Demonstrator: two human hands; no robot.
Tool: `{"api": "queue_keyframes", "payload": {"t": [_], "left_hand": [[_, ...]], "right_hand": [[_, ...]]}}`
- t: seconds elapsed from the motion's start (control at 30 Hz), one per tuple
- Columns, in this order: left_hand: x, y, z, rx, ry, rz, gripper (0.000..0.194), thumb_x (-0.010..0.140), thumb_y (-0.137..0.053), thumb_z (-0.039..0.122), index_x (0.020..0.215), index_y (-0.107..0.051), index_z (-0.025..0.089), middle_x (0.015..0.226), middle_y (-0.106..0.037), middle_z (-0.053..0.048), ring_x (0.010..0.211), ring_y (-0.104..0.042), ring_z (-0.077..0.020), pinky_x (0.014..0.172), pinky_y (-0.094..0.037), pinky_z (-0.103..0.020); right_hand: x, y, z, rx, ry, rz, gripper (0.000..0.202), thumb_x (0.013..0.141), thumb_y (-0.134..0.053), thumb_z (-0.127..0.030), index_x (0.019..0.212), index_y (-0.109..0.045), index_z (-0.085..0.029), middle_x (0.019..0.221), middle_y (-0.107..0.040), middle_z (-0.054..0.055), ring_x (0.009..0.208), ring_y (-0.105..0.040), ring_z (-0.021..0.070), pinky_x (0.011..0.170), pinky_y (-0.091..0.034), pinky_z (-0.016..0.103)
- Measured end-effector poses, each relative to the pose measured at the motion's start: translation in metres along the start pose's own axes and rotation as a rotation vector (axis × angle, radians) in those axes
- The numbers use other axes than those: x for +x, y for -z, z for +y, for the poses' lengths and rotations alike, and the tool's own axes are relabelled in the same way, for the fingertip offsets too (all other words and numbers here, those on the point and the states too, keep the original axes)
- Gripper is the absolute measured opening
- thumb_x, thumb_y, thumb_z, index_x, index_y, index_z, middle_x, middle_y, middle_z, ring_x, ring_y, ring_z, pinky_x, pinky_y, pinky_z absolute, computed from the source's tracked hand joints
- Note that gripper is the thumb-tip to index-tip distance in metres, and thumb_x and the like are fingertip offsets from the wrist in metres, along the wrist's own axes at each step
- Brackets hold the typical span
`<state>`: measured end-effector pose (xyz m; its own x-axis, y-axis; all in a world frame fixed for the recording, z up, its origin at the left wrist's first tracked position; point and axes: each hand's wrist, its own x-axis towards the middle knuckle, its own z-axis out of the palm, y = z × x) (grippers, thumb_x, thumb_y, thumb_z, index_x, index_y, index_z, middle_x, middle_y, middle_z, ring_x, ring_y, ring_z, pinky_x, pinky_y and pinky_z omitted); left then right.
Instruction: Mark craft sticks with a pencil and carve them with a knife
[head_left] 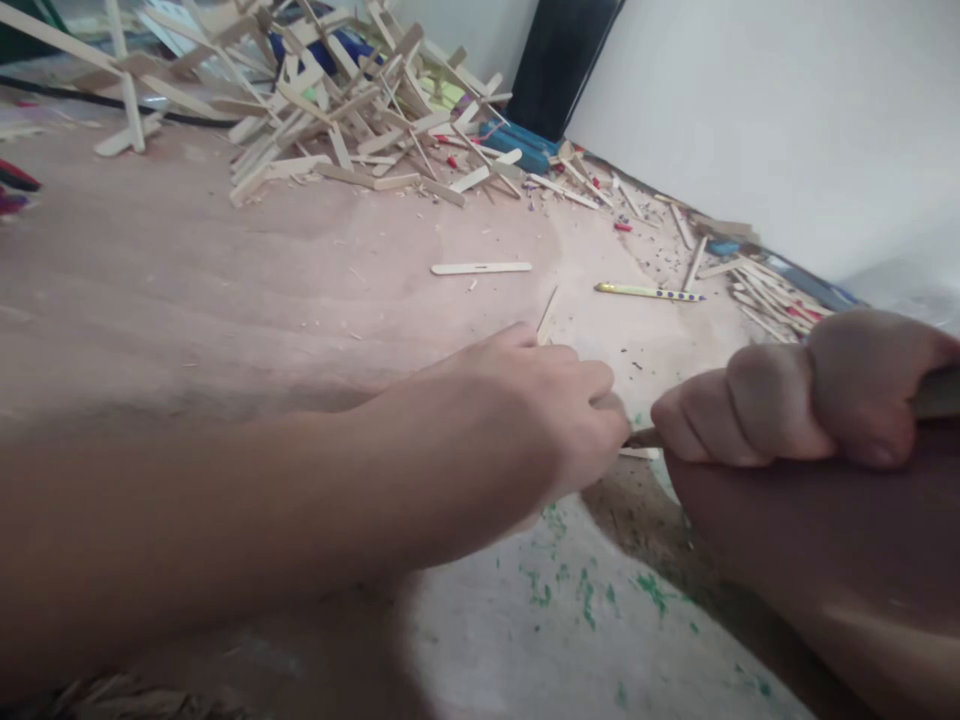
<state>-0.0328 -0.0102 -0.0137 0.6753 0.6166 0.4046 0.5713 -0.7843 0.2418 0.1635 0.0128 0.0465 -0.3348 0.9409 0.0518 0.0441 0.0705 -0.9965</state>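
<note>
My left hand [559, 415] is closed in a fist, its fingers curled low over the table. The pale end of a wooden craft stick [639, 454] pokes out at its right side, the rest hidden by the fingers. Facing it, my right hand [787, 390] is wrapped round a slim tool, whose dark narrow tip [645, 438] reaches the left fingers. A brownish part of the tool [937, 393] shows behind the right thumb; its exact kind is hidden. Just beyond the left knuckles, a thin wooden sliver [547, 315] rests on the table.
A single craft stick [481, 268] and a yellow patterned pencil [649, 292] lie ahead. Behind is a tangled heap of joined craft sticks [360, 110]. Loose sticks [776, 300] are piled at right by the wall. Green flecks and shavings mark the tabletop [225, 300].
</note>
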Motion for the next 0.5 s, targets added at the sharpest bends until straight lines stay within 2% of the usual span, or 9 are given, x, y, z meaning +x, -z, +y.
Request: {"api": "queue_keyframes", "payload": {"t": [0.13,0.23,0.33,0.4,0.47,0.5], "left_hand": [[-0.001,-0.001,0.0,0.002,0.012,-0.014,0.015,0.091,-0.06,0.008,0.084,-0.062,0.02,0.082,-0.058,-0.001,0.074,-0.054,-0.0192,0.078,-0.043,-0.038],[-0.001,-0.002,-0.001,0.024,0.003,-0.022,0.013,0.093,-0.059,0.011,0.084,-0.064,0.02,0.082,-0.058,-0.002,0.074,-0.055,-0.0192,0.076,-0.044,-0.038],[0.003,-0.004,-0.002,0.035,0.001,-0.056,0.009,0.088,-0.062,0.014,0.082,-0.063,0.021,0.079,-0.058,-0.002,0.074,-0.055,-0.0196,0.072,-0.043,-0.036],[0.008,-0.004,-0.003,0.039,0.018,-0.119,0.006,0.082,-0.065,0.015,0.082,-0.064,0.021,0.079,-0.059,-0.002,0.073,-0.054,-0.0202,0.068,-0.042,-0.036],[0.013,-0.002,-0.003,0.041,0.042,-0.205,0.007,0.077,-0.069,0.019,0.083,-0.066,0.022,0.081,-0.062,-0.003,0.073,-0.055,-0.0206,0.066,-0.041,-0.036],[0.016,0.0,-0.002,0.042,0.051,-0.244,0.009,0.076,-0.071,0.021,0.084,-0.068,0.022,0.083,-0.063,-0.003,0.074,-0.056,-0.021,0.066,-0.041,-0.036]], "right_hand": [[-0.004,0.001,0.002,-0.049,0.028,-0.014,0.069,0.081,-0.083,-0.042,0.051,-0.026,-0.017,0.046,-0.02,-0.002,0.043,-0.028,0.0102,0.042,-0.024,0.037],[-0.011,0.001,0.004,-0.05,0.061,-0.059,0.063,0.082,-0.082,-0.038,0.055,-0.029,-0.018,0.046,-0.024,-0.003,0.044,-0.031,0.01,0.045,-0.028,0.037],[-0.012,-0.006,0.004,-0.066,0.076,-0.135,0.057,0.084,-0.078,-0.041,0.056,-0.034,-0.019,0.048,-0.029,-0.003,0.045,-0.037,0.0122,0.048,-0.034,0.038],[-0.008,-0.014,0.002,-0.033,0.063,-0.118,0.063,0.085,-0.077,-0.044,0.052,-0.03,-0.019,0.047,-0.024,-0.003,0.044,-0.034,0.0124,0.047,-0.035,0.038],[-0.002,-0.021,0.001,0.097,0.137,-0.022,0.074,0.082,-0.08,-0.044,0.049,-0.019,-0.018,0.047,-0.006,-0.005,0.038,-0.017,0.0089,0.043,-0.024,0.035],[-0.001,-0.023,0.001,0.102,0.127,-0.019,0.076,0.082,-0.08,-0.045,0.049,-0.017,-0.019,0.047,-0.003,-0.006,0.037,-0.014,0.0083,0.043,-0.022,0.036]]}}
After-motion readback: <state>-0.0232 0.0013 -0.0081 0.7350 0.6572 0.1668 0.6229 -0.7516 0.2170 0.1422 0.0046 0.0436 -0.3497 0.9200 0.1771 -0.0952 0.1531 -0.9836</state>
